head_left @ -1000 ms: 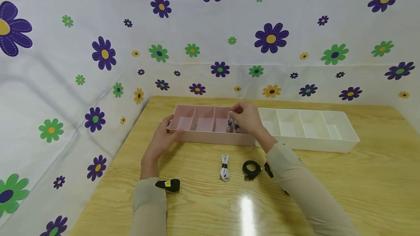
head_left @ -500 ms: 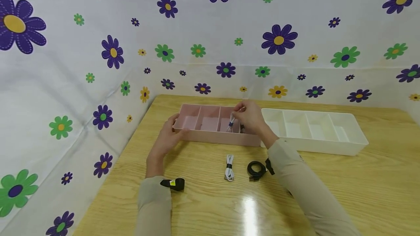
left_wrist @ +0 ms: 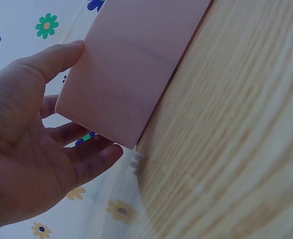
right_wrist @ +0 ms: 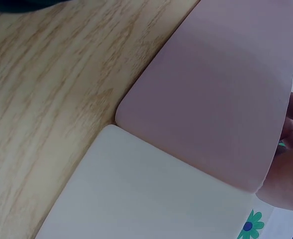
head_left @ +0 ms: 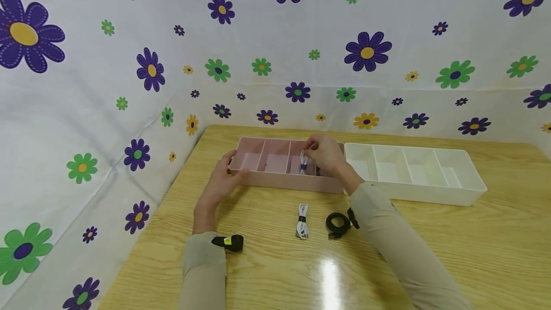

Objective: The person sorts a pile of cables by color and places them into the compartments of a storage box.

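A pink divided box (head_left: 287, 182) stands lengthwise on the table. My left hand (head_left: 217, 181) grips its left end, with the thumb on the front wall and the fingers round the end, as the left wrist view also shows. Over the third compartment from the left, my right hand (head_left: 325, 155) pinches a white cable (head_left: 303, 161) tied with a blue band. The cable hangs down inside that compartment. Something dark lies in the compartment to its right, mostly hidden by the hand. In the right wrist view, the right hand (right_wrist: 284, 172) shows only partly, behind the pink box.
A white divided box (head_left: 424, 191) touches the pink box's right end. In front lie a white cable bundle (head_left: 302, 221) with a black band and a coiled black cable (head_left: 337, 224). A flowered cloth (head_left: 258, 99) hangs behind the wooden table (head_left: 267, 271).
The head view has shifted slightly, so everything sits further right. The right hand has kept the white cable over the same compartment, and the cable hangs straighter. The left hand stays on the box.
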Demonstrator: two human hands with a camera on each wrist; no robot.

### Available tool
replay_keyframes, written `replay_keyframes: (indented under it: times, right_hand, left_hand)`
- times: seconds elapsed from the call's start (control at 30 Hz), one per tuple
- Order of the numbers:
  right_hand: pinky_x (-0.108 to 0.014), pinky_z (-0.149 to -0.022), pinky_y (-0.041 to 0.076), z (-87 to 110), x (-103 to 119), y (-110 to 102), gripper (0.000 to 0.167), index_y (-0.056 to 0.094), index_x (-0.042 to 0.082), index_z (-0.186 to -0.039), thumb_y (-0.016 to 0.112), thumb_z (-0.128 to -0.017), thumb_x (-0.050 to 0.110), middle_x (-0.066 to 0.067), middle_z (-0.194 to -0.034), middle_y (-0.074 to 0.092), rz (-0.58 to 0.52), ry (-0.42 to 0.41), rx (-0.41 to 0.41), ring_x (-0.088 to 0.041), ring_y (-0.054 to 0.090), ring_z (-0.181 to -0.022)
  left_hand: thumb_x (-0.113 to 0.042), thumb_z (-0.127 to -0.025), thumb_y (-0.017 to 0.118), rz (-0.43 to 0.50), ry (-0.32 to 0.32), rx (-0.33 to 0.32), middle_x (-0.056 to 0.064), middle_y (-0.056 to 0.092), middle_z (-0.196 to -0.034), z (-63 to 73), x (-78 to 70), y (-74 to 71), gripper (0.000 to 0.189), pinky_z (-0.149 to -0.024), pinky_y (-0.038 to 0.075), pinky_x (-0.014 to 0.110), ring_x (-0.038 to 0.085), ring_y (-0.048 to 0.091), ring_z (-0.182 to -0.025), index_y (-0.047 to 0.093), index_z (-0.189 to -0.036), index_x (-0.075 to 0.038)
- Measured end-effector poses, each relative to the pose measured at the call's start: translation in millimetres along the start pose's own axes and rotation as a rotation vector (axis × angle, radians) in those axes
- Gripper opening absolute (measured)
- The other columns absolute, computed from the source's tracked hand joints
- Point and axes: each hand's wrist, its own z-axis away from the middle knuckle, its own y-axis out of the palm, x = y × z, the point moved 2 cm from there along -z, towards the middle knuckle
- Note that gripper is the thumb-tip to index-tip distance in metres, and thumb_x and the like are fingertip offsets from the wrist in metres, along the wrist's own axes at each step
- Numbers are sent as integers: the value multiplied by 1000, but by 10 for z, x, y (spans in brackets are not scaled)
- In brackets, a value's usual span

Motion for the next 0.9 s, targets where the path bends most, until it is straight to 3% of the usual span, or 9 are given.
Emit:
replay_keyframes:
  times: [0.23,0.53,0.6,0.77,0.9]
  right_hand:
    - [-34,-75,53,-40,-14,10,19,73,5,-111,62,-97,14,-10,-105,70,4,77,-2,-23,61,-88]
    - [-27,-64,46,-76,-36,27,26,72,4,-117,59,-99,16,-10,-106,69,-39,104,22,-19,57,-79]
    - [-26,-56,41,-88,-32,7,29,71,3,-119,55,-101,19,-9,-94,67,-61,105,61,-16,51,-67]
    - [-26,-44,31,-111,19,-74,37,70,-2,-105,49,-104,27,-2,-57,47,-124,130,166,-12,37,-45]
    - [-26,-43,31,-137,43,-117,41,68,-4,-96,47,-103,30,-1,-53,44,-156,153,197,-14,39,-46]
  left_hand:
    - [-30,-97,64,4,-3,3,20,34,-153,3,2,8,75,-112,34,54,37,39,-134,23,-156,-8]
    - [-31,-97,64,0,-17,2,19,31,-156,32,-5,6,76,-113,33,54,37,38,-137,22,-157,-10]
    - [-30,-97,64,2,-14,-1,19,31,-156,33,-4,3,75,-112,34,53,37,39,-136,23,-157,-11]
    - [-31,-97,64,8,-18,-4,18,31,-156,38,12,-1,75,-112,34,53,37,39,-136,23,-157,-11]
    - [-31,-97,64,-1,-17,-5,17,30,-157,23,5,-4,75,-113,33,54,37,37,-138,23,-157,-11]
